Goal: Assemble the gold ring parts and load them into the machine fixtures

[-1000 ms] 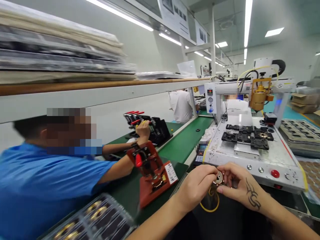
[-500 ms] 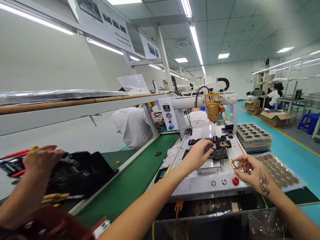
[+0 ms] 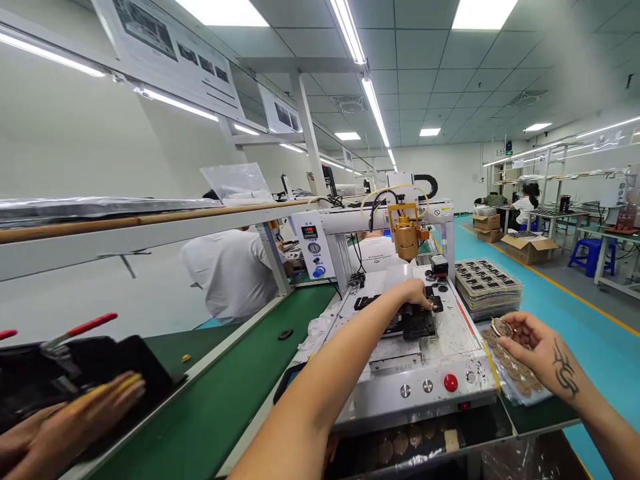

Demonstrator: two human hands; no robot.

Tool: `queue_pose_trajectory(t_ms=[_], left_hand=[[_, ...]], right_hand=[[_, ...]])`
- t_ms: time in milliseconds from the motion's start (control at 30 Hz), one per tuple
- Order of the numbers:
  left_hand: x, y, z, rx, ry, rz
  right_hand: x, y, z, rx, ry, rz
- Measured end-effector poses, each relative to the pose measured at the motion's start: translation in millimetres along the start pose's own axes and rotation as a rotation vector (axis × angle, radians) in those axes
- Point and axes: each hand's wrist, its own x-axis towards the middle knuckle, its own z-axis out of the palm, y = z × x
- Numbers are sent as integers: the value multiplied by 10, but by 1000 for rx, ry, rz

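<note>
My left hand (image 3: 414, 293) reaches over the machine bed, its fingers curled down at the black fixture (image 3: 419, 325). A small shiny metal part (image 3: 433, 305) shows at the fingertips; most of it is hidden, and I cannot make out its kind. Off to the right, my right hand (image 3: 533, 339) pinches a round gold-rimmed watch case (image 3: 501, 327) between thumb and fingers, above a sheet of round brown discs (image 3: 515, 373). A gold-coloured dispensing head (image 3: 406, 240) hangs behind and above the fixture.
Stacked trays (image 3: 487, 290) of dark parts stand right of the machine. Its front panel carries a red button (image 3: 451, 382). On the left runs a green bench (image 3: 240, 373), where a co-worker's hands (image 3: 75, 420) work beside a black fixture with red-handled clamps (image 3: 93, 325).
My left hand has moved across the fixture onto the shiny part. My right hand, still holding the watch case, has moved right, away from the machine. The view has shifted.
</note>
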Motion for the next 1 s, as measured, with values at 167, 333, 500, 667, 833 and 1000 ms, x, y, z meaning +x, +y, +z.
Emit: queue_pose_trajectory(t_ms=[167,333,500,667,833,1000], left_hand=[[-66,137,-21,-96,84,14],[-461,19,-192,-316,284,118],[-999,-176,-296,-547,431,168],[-1598,-363,-186,-643,482,157],[-2115,-542,-56,-664,504,137],[-2486,-530,36,-701,504,151]], right_hand=[[566,105,346,-36,-91,-113],[1116,274,852,-103,-239,-186],[1676,364,1191,-228,-473,-175],[1928,402,1236,-331,-700,-207],[1908,369,1231,-417,-717,-287],[1852,344,1363,-496,-587,-361]])
